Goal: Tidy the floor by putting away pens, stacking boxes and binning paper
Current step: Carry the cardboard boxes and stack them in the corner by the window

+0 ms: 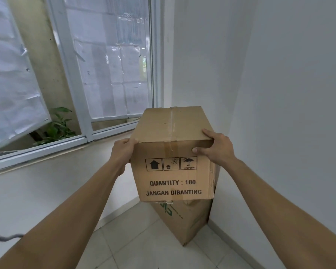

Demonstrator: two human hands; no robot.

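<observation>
I hold the upper box from both sides, and it sits on the lower box, which stands on the tiled floor in the corner of the room. My left hand grips its left top edge with curled fingers, and my right hand wraps over the right top corner, thumb on the front face. The long axis runs away from me toward the window. The cardboard is brown, matte and taped along the top. I judge that it must still be squared with the box below.

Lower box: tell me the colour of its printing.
Green, on the lower box, head view.
</observation>
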